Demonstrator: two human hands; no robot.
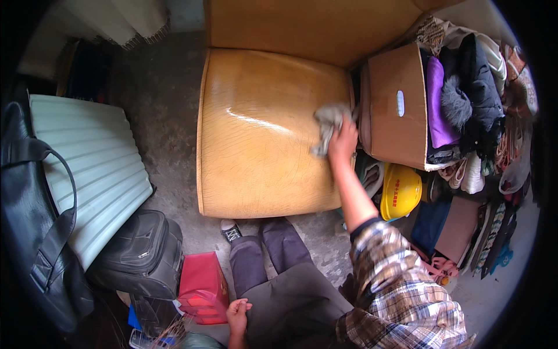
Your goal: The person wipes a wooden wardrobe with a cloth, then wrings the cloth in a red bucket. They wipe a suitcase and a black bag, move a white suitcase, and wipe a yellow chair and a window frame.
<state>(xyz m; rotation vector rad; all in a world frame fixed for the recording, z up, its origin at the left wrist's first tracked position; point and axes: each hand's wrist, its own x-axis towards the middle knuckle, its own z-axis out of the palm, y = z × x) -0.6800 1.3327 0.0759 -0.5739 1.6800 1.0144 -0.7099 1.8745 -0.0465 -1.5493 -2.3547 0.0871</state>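
A tan leather-like seat cushion with fine creases lies before me, and its backrest rises behind it. My right hand holds a crumpled light grey cloth against the right part of the seat; hand and cloth are slightly blurred. My left hand hangs low beside my thigh, near a red box, with its fingers curled and no object visible in it. Whether that hand is fully closed is unclear.
At the right, a cardboard box of clothes stands against the seat, above a yellow hard hat. A pale green ribbed suitcase, a black bag and a dark soft suitcase stand at the left on the concrete floor.
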